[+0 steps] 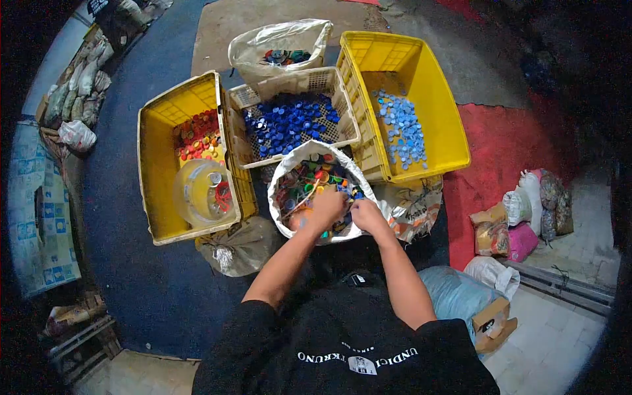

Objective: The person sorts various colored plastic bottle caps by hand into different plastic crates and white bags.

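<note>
A white sack (282, 222) full of mixed-colour plastic bottle caps (304, 183) stands open in front of me. Inside its mouth, my left hand (328, 207) is over the caps with its fingers curled inward; what they hold is hidden. Close beside it at the sack's right rim is my right hand (368, 216), also closed, its contents too small to make out. Behind the sack, a cream crate (347, 117) holds dark blue caps (289, 124). The left yellow crate (157, 138) contains red and orange caps (197, 135), and the right yellow crate (438, 105) holds light blue caps (401, 125).
A clear round tub (191, 197) sits in the left crate. Another white sack (253, 52) with caps stands at the back. Tied sacks (240, 249) lie under the crates. At right are filled bags (517, 204), a blue plastic bag (444, 293) and a cardboard box (494, 326).
</note>
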A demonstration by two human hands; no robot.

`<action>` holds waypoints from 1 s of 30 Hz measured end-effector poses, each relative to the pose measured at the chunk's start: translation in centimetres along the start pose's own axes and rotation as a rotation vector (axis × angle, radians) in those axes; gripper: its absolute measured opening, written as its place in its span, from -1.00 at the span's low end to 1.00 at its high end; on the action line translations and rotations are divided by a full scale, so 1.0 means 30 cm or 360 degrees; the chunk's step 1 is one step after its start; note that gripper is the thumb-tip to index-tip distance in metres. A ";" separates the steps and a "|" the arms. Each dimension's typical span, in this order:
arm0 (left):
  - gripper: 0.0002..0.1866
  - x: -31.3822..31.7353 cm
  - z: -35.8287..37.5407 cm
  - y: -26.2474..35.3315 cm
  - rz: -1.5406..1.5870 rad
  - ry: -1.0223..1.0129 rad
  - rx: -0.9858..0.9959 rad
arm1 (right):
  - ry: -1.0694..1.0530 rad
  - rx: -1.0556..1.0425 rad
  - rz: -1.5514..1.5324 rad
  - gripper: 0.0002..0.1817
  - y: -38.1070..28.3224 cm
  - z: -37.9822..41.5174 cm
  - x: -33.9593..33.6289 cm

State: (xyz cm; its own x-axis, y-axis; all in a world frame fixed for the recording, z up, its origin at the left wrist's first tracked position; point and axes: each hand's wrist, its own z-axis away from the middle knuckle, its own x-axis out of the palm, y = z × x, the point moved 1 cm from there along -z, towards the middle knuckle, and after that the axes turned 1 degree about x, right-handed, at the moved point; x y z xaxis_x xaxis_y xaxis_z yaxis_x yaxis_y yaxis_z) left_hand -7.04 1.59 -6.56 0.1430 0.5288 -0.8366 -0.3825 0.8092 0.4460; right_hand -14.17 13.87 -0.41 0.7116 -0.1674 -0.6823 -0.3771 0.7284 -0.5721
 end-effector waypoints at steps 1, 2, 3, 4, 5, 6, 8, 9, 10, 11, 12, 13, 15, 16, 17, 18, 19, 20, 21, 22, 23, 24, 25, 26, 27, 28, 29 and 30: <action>-0.70 0.010 -0.001 0.026 0.0007 -0.0002 -0.0004 | -0.0111 0.0072 0.0138 -0.71 0.009 -0.005 0.008; -0.72 0.020 -0.003 0.050 0.0036 -0.0082 -0.0047 | -0.0220 0.0143 0.0279 -0.71 0.017 -0.008 0.015; -0.73 0.023 -0.005 0.063 0.0065 -0.0158 -0.0086 | -0.0052 0.0144 0.0235 -0.72 0.050 -0.006 0.046; -0.73 0.029 -0.005 0.064 0.0072 -0.0151 -0.0082 | -0.0047 0.0144 0.0245 -0.72 0.065 -0.003 0.060; -0.72 0.035 0.004 0.065 0.0038 -0.0082 -0.0060 | -0.0010 0.0162 0.0234 -0.71 0.083 0.000 0.070; -0.72 0.048 0.011 0.063 0.0004 -0.0016 -0.0038 | 0.0025 0.0182 0.0221 -0.71 0.075 0.012 0.062; -0.76 0.067 0.016 0.052 -0.0005 0.0072 -0.0017 | 0.0070 0.0258 0.0208 -0.70 0.057 0.035 0.049; -0.75 0.050 0.026 0.053 0.0076 0.0110 0.0004 | 0.0049 0.0283 0.0214 -0.70 0.059 0.038 0.046; -0.74 0.033 0.036 0.052 0.0158 0.0146 0.0026 | 0.0026 0.0310 0.0219 -0.70 0.061 0.043 0.045; -0.74 0.030 0.048 0.045 0.0155 0.0142 0.0032 | 0.0029 0.0315 0.0214 -0.70 0.063 0.052 0.049; -0.73 0.034 0.054 0.028 0.0365 0.0184 -0.0065 | 0.0114 0.0270 0.0193 -0.68 0.061 0.055 0.051; -0.72 0.038 0.062 0.008 0.0575 0.0227 -0.0165 | 0.0196 0.0222 0.0172 -0.66 0.058 0.058 0.053; -0.68 0.036 0.084 -0.027 0.0814 0.0278 -0.0172 | 0.0220 0.0255 0.0123 -0.67 0.036 0.065 0.042; -0.63 0.028 0.100 -0.046 0.1057 0.0331 -0.0175 | 0.0248 0.0288 0.0078 -0.68 0.012 0.071 0.031; -0.62 0.023 0.123 -0.068 0.1254 0.0214 -0.0243 | 0.0254 0.0280 0.0068 -0.68 -0.005 0.076 0.021; -0.62 -0.019 0.161 -0.070 0.1243 0.0220 -0.0243 | 0.0217 0.0300 -0.0028 -0.69 -0.013 0.085 0.013; -0.61 -0.059 0.197 -0.074 0.1253 0.0281 -0.0296 | 0.0179 0.0314 -0.0122 -0.70 -0.013 0.089 0.007; -0.60 -0.099 0.225 -0.081 0.1261 0.0346 -0.0346 | 0.0185 0.0298 -0.0128 -0.70 0.011 0.080 0.021; -0.62 -0.111 0.247 -0.100 0.1306 0.0406 -0.0444 | 0.0272 0.0226 -0.0229 -0.71 0.062 0.063 0.057; -0.62 -0.099 0.261 -0.119 0.1297 0.0427 -0.0441 | 0.0360 0.0147 -0.0329 -0.73 0.061 0.061 0.055; -0.63 -0.093 0.275 -0.138 0.1278 0.0681 -0.0291 | 0.0309 0.0161 -0.0331 -0.76 0.066 0.066 0.046; -0.64 -0.096 0.289 -0.154 0.1250 0.0936 -0.0140 | 0.0312 0.0132 -0.0331 -0.76 0.060 0.066 0.046; -0.63 -0.170 0.327 -0.120 0.1638 0.0560 -0.0474 | 0.0207 0.0114 -0.0169 -0.76 0.058 0.061 0.051; -0.64 -0.239 0.364 -0.097 0.1461 0.0515 -0.0530 | 0.0107 0.0097 -0.0005 -0.74 0.055 0.048 0.059; -0.66 -0.240 0.381 -0.100 0.1546 0.0619 -0.0480 | 0.0006 0.0005 0.0061 -0.69 0.063 0.021 0.088; -0.65 -0.235 0.406 -0.094 0.1631 0.0709 -0.0436 | -0.0049 -0.0005 0.0076 -0.69 0.061 -0.016 0.119; -0.65 -0.226 0.430 -0.089 0.1628 0.0718 -0.0445 | -0.0112 -0.0025 0.0218 -0.70 0.063 -0.056 0.145; -0.60 -0.235 0.455 -0.076 0.1694 0.0842 -0.0398 | -0.0175 -0.0046 0.0361 -0.70 0.045 -0.093 0.154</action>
State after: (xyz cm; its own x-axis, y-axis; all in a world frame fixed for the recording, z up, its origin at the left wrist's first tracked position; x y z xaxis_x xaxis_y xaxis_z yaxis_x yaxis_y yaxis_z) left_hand 5.29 -0.48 2.67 -0.7179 0.6816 -0.1417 -0.2558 -0.0689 0.9643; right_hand -13.04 12.24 -5.60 0.6665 0.0724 -0.7420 -0.5502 0.7194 -0.4240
